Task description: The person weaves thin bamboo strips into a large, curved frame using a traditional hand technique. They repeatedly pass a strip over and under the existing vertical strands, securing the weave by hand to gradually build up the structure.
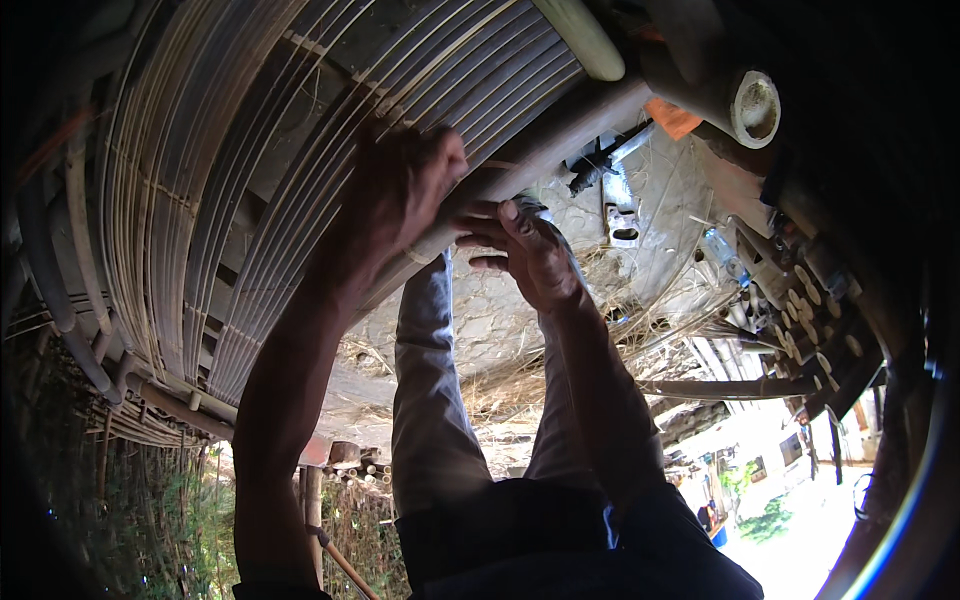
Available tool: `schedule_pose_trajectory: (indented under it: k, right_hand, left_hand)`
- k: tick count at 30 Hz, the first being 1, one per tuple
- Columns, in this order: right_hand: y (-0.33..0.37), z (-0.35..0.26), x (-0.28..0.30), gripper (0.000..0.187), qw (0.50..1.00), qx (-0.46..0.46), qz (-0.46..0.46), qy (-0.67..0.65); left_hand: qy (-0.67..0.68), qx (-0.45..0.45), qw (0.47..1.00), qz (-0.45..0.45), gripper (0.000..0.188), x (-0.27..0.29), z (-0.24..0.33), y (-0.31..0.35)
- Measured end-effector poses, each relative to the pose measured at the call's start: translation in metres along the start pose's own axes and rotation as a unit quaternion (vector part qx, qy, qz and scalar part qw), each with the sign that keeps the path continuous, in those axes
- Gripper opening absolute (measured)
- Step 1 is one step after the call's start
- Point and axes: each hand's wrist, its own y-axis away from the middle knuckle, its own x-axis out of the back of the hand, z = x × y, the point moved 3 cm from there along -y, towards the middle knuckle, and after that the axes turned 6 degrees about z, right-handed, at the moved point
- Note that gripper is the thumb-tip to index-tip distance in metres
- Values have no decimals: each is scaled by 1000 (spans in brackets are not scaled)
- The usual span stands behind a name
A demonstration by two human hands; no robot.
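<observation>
A bamboo frame with many thin slats (290, 190) fills the upper left, edged by a thick bamboo pole (560, 130) that slants down to the left. My left hand (405, 190) is over the slats beside this pole, its fingers curled in and partly blurred. Whatever it may grip is hidden. My right hand (540, 262) is on the near side of the pole, thumb raised and fingers spread toward it. Its fingertips are close to the pole; contact cannot be made out. I see nothing in its grasp.
Beyond my right hand, a dark-handled tool (595, 165) and a metal piece (622, 220) lie on the stone-like floor (660, 190). A plastic bottle (725, 255) lies near stacked bamboo pieces (800, 300). A cut bamboo end (756, 108) juts out at the upper right. Straw litters the floor.
</observation>
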Motion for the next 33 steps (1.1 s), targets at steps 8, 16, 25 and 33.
schedule_pose_trajectory:
  k: [8, 16, 25, 33]
  right_hand:
    - [46, -67, 105, 15, 982, 93, 41, -160]
    - [247, -117, 344, 24, 595, 284, 630, 410]
    - [-51, -154, -91, 15, 479, 524, 375, 596]
    - [-144, -89, -214, 14, 402, 388, 96, 824]
  left_hand:
    - [56, -45, 974, -217, 27, -80, 92, 106]
    - [-6, 164, 940, 300, 56, -24, -16, 47]
    - [-98, 268, 900, 329, 37, -3, -99, 34]
    - [40, 269, 947, 169, 28, -7, -168, 7]
